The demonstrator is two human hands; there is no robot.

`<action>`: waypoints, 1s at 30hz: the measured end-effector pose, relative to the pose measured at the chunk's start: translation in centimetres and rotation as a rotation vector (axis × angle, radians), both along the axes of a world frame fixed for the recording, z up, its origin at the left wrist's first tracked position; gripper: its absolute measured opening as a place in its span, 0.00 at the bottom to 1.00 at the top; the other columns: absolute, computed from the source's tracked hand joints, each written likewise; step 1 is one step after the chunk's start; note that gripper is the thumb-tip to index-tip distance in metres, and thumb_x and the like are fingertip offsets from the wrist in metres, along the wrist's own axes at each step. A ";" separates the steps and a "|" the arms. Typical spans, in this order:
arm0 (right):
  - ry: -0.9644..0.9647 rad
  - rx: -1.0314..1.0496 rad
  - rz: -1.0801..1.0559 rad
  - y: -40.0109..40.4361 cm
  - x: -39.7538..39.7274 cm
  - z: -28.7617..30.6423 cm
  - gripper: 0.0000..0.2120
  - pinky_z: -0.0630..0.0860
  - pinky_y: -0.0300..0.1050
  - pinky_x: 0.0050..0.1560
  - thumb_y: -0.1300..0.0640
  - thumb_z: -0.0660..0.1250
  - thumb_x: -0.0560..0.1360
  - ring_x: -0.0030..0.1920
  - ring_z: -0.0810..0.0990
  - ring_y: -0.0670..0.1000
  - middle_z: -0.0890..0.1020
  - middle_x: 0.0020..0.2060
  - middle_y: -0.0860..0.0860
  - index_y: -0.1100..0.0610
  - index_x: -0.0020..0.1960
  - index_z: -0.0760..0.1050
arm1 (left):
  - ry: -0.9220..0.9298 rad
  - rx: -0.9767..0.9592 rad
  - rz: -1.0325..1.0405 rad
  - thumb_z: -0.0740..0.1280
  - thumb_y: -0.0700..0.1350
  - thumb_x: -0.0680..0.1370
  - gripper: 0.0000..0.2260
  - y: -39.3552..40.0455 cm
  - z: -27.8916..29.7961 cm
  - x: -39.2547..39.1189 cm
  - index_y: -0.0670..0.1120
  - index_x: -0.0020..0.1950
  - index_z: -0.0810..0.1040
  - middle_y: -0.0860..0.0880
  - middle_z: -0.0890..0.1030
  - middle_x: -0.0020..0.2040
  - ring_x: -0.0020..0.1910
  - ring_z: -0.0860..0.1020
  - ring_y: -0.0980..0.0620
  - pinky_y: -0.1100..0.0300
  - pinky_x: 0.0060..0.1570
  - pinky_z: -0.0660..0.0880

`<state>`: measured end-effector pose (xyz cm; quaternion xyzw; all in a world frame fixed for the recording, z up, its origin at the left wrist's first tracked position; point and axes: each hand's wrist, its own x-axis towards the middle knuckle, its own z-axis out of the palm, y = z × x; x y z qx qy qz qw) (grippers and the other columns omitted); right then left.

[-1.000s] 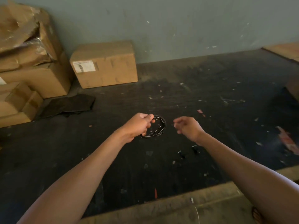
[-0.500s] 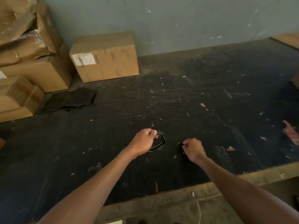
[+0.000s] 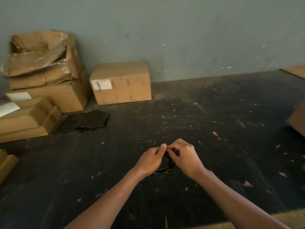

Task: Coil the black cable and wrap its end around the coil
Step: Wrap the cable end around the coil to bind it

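The black cable (image 3: 166, 169) hangs as a small coil between my two hands, above the dark scuffed table (image 3: 214, 146). My left hand (image 3: 151, 160) pinches the coil's top between thumb and fingers. My right hand (image 3: 183, 156) meets it there, its fingers curled on the cable at the same spot. Only the coil's lower arc shows below the hands; the cable's end is hidden by my fingers.
Stacked cardboard boxes (image 3: 44, 83) stand at the back left against the grey wall, with one sealed box (image 3: 121, 82) beside them. A dark cloth (image 3: 84, 120) lies in front of the boxes. Another box edge (image 3: 297, 121) shows at the right.
My right hand has come from the table on the right over to the coil and now holds it together with my left hand. The camera view has tilted upward.
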<state>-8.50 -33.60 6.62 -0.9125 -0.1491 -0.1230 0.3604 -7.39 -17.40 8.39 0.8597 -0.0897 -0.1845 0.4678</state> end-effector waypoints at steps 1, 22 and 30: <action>-0.017 0.002 0.010 0.0 0.1 0.3 0.07 0.77 0.33 0.47 0.59 0.69 0.77 0.44 0.78 0.39 0.78 0.46 0.43 0.53 0.54 0.82 | -0.022 -0.018 0.032 0.51 0.58 0.84 0.21 0.1 0.1 0.2 0.49 0.57 0.80 0.41 0.82 0.42 0.42 0.83 0.51 0.45 0.53 0.75; 0.459 0.636 -0.091 0.8 2.6 6.7 0.23 0.79 0.43 0.47 0.66 0.69 0.75 0.47 0.82 0.51 0.81 0.49 0.59 0.50 0.66 0.69 | -0.349 -0.062 0.135 0.52 0.51 0.85 0.18 0.9 1.5 2.8 0.46 0.44 0.77 0.53 0.73 0.31 0.27 0.69 0.60 0.60 0.32 0.67; 0.453 0.859 -0.224 2.1 2.0 7.0 0.07 0.79 0.45 0.52 0.65 0.69 0.76 0.45 0.81 0.50 0.84 0.47 0.56 0.57 0.52 0.82 | -0.461 -0.028 0.180 0.52 0.52 0.85 0.12 1.0 1.6 3.5 0.51 0.56 0.73 0.52 0.76 0.35 0.30 0.74 0.58 0.57 0.31 0.72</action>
